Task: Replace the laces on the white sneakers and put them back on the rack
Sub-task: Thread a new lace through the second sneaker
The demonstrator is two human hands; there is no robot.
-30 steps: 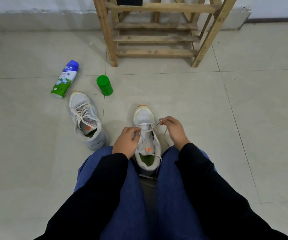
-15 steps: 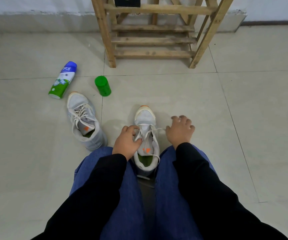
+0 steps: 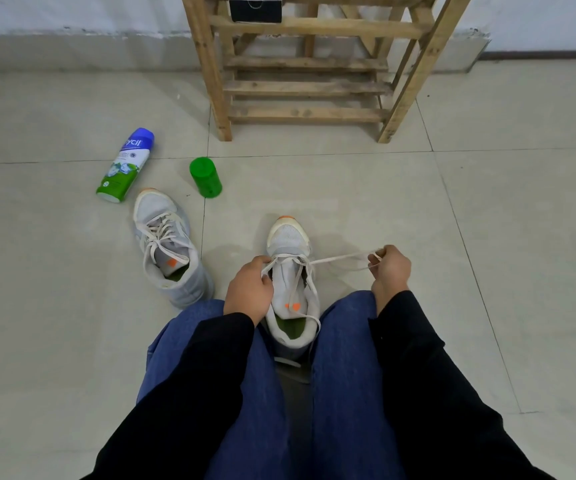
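— Fingers (image 3: 376,259) of the right hand (image 3: 388,271)?
— Curled, pinching the free end of the lace (image 3: 338,260), held out taut to the right of the sneaker (image 3: 291,289).
— And the left hand (image 3: 248,289)?
— Curled too, gripping the sneaker's left side at the lace rows.
— Whereabouts, that sneaker?
— On the floor (image 3: 487,237), between knees in blue jeans (image 3: 245,393), toe toward the rack (image 3: 307,86), heel toward the near edge. Lace crossing at the front rows, loose strands down both sides, green insole showing.
— Other one?
— Second sneaker (image 3: 169,251), off to the left, apart from the first, laced up.
— Anything else down there?
— Spray can (image 3: 125,166) on its side just beyond the second sneaker's toe, with a green cap (image 3: 206,177) near it on the right. Wooden rack at the far edge of the floor, by the wall, with a black box (image 3: 255,8) on an upper slat.
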